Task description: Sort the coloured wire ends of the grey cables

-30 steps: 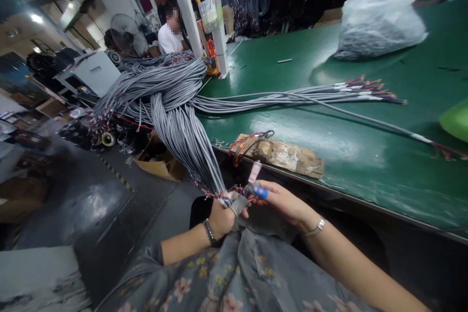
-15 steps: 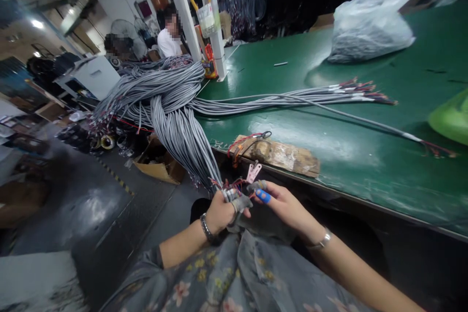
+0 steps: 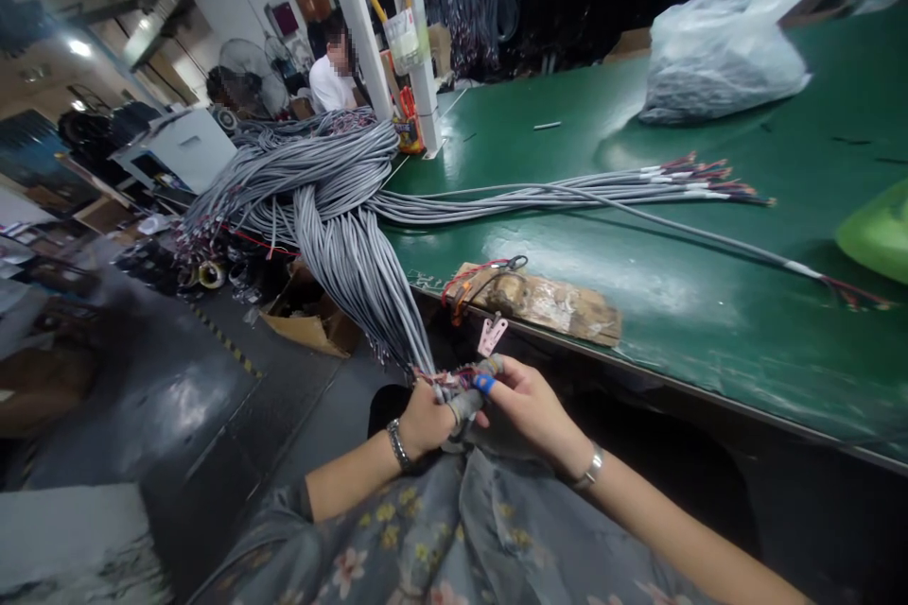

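A thick bundle of grey cables (image 3: 355, 255) hangs off the edge of the green table (image 3: 638, 274) down to my lap. My left hand (image 3: 426, 416) is closed around the cable ends, where red and coloured wire tips stick out. My right hand (image 3: 529, 406), with blue tape on a fingertip, pinches at those same wire tips right beside the left. A small pink tag (image 3: 491, 335) hangs just above my hands at the table edge.
A worn wooden block (image 3: 546, 298) with red wires lies on the table edge. More grey cables (image 3: 567, 194) stretch right across the table. A white plastic bag (image 3: 720, 47) sits far right, a green object (image 3: 876, 236) at the right edge. A person in white sits behind a white post (image 3: 415, 38).
My right hand has moved left, closing in on the wire tips held by my left hand. The camera view shifted slightly.
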The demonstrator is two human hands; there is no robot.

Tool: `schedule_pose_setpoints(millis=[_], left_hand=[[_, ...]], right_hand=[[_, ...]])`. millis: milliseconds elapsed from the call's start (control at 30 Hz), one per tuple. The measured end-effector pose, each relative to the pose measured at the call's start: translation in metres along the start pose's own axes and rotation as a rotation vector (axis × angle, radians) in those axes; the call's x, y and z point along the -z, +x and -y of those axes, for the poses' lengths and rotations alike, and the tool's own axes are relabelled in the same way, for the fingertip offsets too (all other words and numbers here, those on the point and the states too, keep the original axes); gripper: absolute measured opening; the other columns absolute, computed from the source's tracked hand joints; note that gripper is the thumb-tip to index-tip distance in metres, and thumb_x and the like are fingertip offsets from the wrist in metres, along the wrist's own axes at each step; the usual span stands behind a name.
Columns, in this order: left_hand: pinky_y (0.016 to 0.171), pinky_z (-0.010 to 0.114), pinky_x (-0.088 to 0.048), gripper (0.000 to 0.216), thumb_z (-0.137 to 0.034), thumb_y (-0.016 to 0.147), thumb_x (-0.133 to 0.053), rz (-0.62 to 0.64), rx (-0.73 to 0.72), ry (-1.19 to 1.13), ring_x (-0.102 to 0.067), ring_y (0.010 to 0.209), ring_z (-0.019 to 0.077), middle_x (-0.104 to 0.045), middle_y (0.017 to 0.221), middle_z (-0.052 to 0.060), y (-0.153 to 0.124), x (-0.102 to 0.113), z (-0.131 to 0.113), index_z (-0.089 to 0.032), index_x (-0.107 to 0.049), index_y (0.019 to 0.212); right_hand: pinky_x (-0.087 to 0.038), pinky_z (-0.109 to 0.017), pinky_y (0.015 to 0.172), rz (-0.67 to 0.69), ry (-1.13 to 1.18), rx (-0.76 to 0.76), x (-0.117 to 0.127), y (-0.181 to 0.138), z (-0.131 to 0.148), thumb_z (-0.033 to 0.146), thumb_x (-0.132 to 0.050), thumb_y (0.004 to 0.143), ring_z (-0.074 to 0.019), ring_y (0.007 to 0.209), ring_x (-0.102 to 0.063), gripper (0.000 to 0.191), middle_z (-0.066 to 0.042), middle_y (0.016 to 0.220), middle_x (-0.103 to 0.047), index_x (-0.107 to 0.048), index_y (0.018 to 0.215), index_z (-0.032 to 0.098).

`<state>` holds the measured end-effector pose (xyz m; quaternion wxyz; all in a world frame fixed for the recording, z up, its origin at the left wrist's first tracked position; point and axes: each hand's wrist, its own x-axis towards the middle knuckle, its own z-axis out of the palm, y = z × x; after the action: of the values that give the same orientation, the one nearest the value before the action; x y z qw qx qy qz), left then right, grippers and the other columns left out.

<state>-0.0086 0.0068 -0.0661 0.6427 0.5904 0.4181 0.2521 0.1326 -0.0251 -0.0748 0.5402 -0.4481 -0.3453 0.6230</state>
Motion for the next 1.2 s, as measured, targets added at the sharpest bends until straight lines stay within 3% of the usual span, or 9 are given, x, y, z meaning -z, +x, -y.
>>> schedule_pose_setpoints(millis=[100,200,367,500,700,1067,1200], left_hand=[[0.046,0.023,-0.039,0.048,-0.058,0.067,-0.07,-0.168,0.004,-0.135,-0.049,0.045,0.0111,-0.062,0.048,0.007,0.002,-0.003,0.006,-0.011,-0.067,0.052],[0.047,0.024,-0.04,0.048,-0.059,0.063,-0.071,-0.239,0.01,-0.221,-0.052,0.045,0.0128,-0.062,0.047,0.007,0.003,-0.005,0.008,-0.012,-0.067,0.052],[0.047,0.023,-0.04,0.047,-0.058,0.064,-0.071,-0.221,0.005,-0.225,-0.053,0.045,0.0129,-0.063,0.048,0.007,0.003,-0.005,0.007,-0.013,-0.068,0.052],[0.044,0.022,-0.036,0.05,-0.06,0.066,-0.07,-0.183,0.033,-0.181,-0.05,0.043,0.0111,-0.062,0.049,0.007,0.003,-0.003,0.015,-0.011,-0.069,0.055],[0.041,0.021,-0.028,0.051,-0.059,0.07,-0.069,-0.131,0.03,-0.119,-0.038,0.039,0.0067,-0.053,0.043,0.003,0.004,0.001,0.023,-0.01,-0.069,0.055],[0.044,0.022,-0.034,0.048,-0.058,0.069,-0.069,-0.199,0.009,-0.122,-0.044,0.041,0.0088,-0.056,0.045,0.003,0.003,-0.003,0.023,-0.012,-0.069,0.054],[0.044,0.022,-0.033,0.045,-0.054,0.067,-0.072,-0.185,0.002,-0.144,-0.047,0.042,0.0096,-0.059,0.045,0.004,0.003,-0.003,0.012,-0.013,-0.067,0.051]], right_hand=[[-0.038,-0.027,0.054,-0.058,0.057,0.018,-0.002,0.003,-0.002,0.045,-0.073,0.068,-0.0122,0.048,-0.049,0.031,0.004,0.05,-0.056,-0.054,0.065,0.021],[-0.037,-0.027,0.055,-0.064,0.119,-0.006,-0.002,0.002,-0.007,0.044,-0.072,0.068,-0.013,0.053,-0.049,0.03,0.002,0.054,-0.058,-0.053,0.065,0.02],[-0.03,-0.026,0.053,-0.037,0.055,-0.016,0.003,0.002,-0.007,0.051,-0.073,0.067,-0.011,0.052,-0.043,0.036,0.001,0.057,-0.057,-0.058,0.069,0.019],[-0.032,-0.027,0.054,0.005,-0.024,0.005,0.001,0.004,0.0,0.057,-0.074,0.065,-0.0115,0.053,-0.045,0.043,0.001,0.058,-0.058,-0.059,0.073,0.018],[-0.034,-0.027,0.054,0.065,0.054,-0.068,-0.005,0.006,0.004,0.055,-0.075,0.065,-0.0103,0.045,-0.046,0.042,0.004,0.049,-0.054,-0.055,0.07,0.019],[-0.033,-0.026,0.05,-0.109,0.065,-0.086,-0.009,-0.002,-0.001,0.056,-0.073,0.064,-0.0115,0.047,-0.044,0.04,0.003,0.047,-0.055,-0.054,0.066,0.021],[-0.035,-0.027,0.053,-0.068,0.157,-0.065,-0.004,-0.001,-0.002,0.054,-0.077,0.062,-0.0121,0.05,-0.047,0.04,0.004,0.051,-0.051,-0.054,0.063,0.02]])
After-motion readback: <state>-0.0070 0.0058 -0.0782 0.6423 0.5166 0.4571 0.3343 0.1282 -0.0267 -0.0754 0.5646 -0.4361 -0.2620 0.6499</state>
